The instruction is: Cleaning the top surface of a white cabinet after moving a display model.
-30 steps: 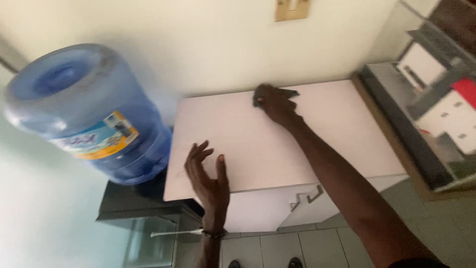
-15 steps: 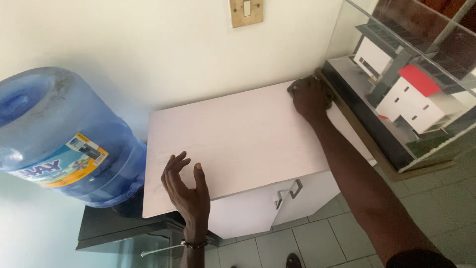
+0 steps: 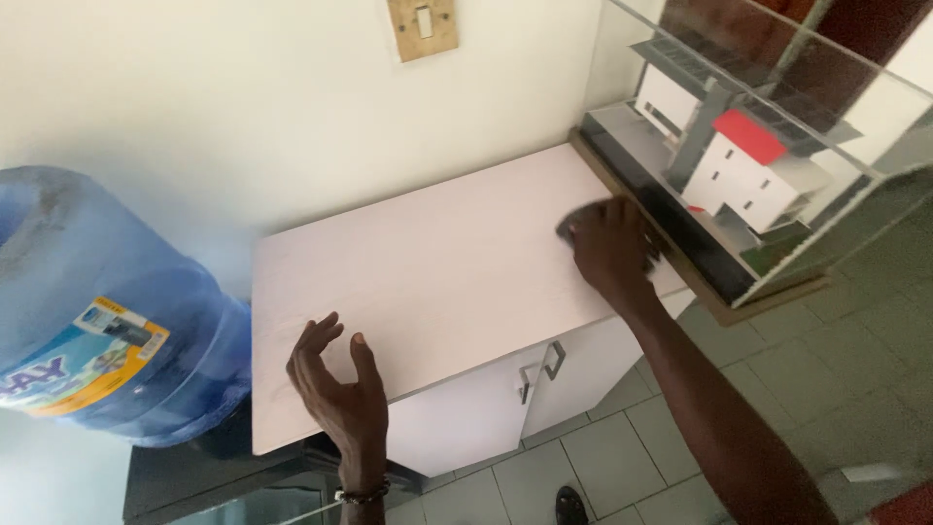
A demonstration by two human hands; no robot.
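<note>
Right hand (image 3: 610, 248) presses flat on a dark cloth (image 3: 573, 226), fingers closed over it, near right edge of white tabletop (image 3: 428, 262), beside model house case (image 3: 768, 146). Left hand (image 3: 335, 394), fingers spread, empty, rests at front edge. Blue water bottle (image 3: 87, 311) at left.

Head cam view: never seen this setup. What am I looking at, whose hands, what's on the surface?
There is one picture, from a camera worn on a person's head, looking down at their own two bare hands. The right hand presses a dark cloth, mostly hidden under it, onto the pale flat top of a white cabinet. The left hand holds nothing and rests open at the cabinet's front edge. Nothing else lies on the top. Left of it stands a big blue plastic water bottle; to the right, a model house with a red roof in a clear case.
</note>
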